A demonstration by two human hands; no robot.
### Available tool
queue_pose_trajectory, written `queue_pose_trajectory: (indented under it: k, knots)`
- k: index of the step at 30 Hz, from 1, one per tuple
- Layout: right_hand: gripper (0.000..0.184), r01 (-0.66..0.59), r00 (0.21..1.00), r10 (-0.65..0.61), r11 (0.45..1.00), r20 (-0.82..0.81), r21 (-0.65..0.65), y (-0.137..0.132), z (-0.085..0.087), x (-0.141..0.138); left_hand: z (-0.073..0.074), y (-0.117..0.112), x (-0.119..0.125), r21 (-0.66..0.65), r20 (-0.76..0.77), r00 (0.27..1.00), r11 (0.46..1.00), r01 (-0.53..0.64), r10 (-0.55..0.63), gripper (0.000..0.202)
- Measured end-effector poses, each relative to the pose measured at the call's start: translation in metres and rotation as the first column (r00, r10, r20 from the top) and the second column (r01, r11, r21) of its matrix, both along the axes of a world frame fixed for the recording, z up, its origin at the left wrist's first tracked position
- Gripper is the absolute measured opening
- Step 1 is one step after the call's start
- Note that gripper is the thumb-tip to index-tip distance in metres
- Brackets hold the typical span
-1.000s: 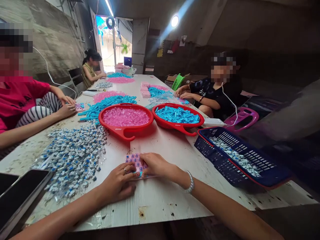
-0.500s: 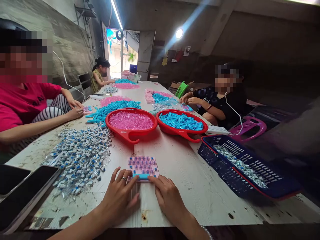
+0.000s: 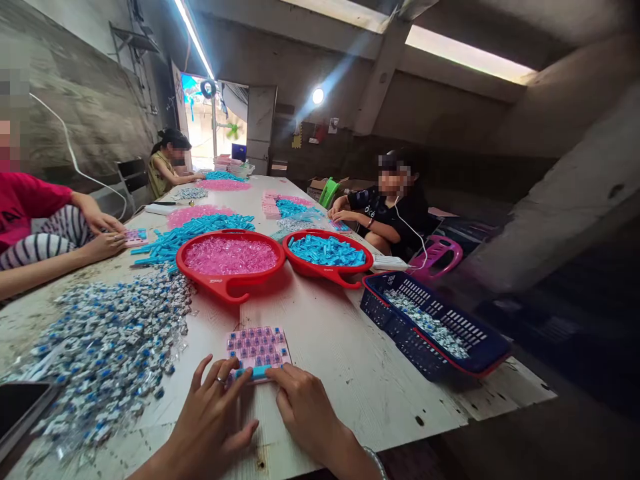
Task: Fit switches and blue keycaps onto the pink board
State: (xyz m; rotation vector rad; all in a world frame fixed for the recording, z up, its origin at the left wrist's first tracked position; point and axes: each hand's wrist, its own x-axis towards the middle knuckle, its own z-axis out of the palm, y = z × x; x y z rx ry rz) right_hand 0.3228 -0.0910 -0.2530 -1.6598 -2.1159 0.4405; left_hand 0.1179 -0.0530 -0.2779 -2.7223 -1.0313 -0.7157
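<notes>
Pink plate (image 3: 281,357), purple switches (image 3: 255,340), blue bar (image 3: 253,373); red tray (image 3: 190,270), pink pieces (image 3: 230,257); navy basket (image 3: 385,313); black-white striped trousers (image 3: 50,243).

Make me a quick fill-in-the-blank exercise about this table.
The person's left hand wears a metal ____ on one finger. The larger round red plastic tray holds ____ pieces. The smaller round red plastic tray holds ____ pieces. The dark blue plastic basket has a ____ rim.

Missing words: ring, pink, blue, red.

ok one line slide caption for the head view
Left hand and right hand at a pink plastic grid of small parts on a long white table
</notes>
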Motion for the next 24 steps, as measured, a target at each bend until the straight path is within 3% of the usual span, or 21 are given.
queue_pose_trajectory:
  k: [7, 12, 24]
  knots:
    - [0.028, -0.01, 1.0, 0.011, 0.995, 0.016, -0.097, 0.009, 0.006, -0.002, -0.007, -0.002, -0.002, -0.148, 0.081, 0.997, 0.989, -0.006, 0.018, 0.062]
    - [0.019, 0.014, 0.999, -0.01, 0.995, 0.039, -0.102, 0.017, 0.012, -0.005, -0.012, 0.0, -0.007, -0.18, 0.086, 0.996, 0.983, 0.035, -0.019, 0.064]
    - [0.026, 0.036, 0.993, -0.047, 0.994, -0.109, -0.104, 0.013, 0.005, -0.001, -0.01, -0.005, -0.009, -0.242, 0.059, 0.996, 0.967, 0.085, -0.073, 0.073]
